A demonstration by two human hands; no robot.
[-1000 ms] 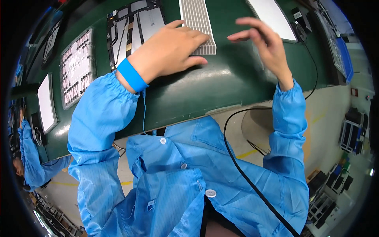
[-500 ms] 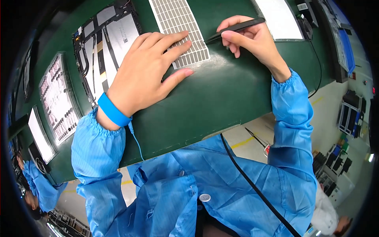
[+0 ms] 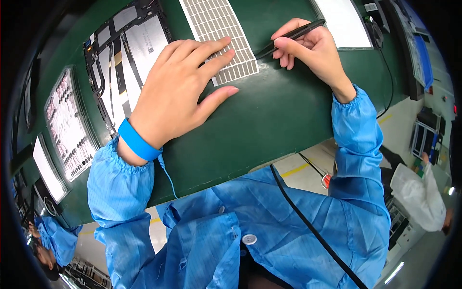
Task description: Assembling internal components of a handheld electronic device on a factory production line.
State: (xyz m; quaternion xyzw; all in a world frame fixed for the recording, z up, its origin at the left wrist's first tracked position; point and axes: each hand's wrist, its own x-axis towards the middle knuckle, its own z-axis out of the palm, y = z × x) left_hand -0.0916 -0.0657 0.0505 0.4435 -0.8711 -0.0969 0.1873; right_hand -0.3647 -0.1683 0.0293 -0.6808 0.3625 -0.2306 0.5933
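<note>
My left hand (image 3: 175,91), a blue wristband round its wrist, lies palm down with its fingers stretched out. Its fingertips press on a white sheet of small grey rectangular stickers (image 3: 214,21). Black tweezers (image 3: 302,32) are pinched in my right hand (image 3: 315,52), to the right of the sheet. Their tips point down and left at the sheet's right edge, near its lower corner; whether they touch it I cannot tell. Beyond my left hand an opened flat electronic device (image 3: 144,36) shows silver panels, black cables and a dark frame, partly hidden by that hand.
A clear tray of small wired parts (image 3: 72,125) and a white panel (image 3: 49,168) lie on the left of the green table (image 3: 269,113). Another white panel (image 3: 344,24) is at upper right. A cord (image 3: 166,173) runs from the wristband. Other people are at both sides.
The tweezers and my right hand have shifted slightly right, the tips still by the sheet's edge. My left hand stays on the sheet. A person in white at right has moved.
</note>
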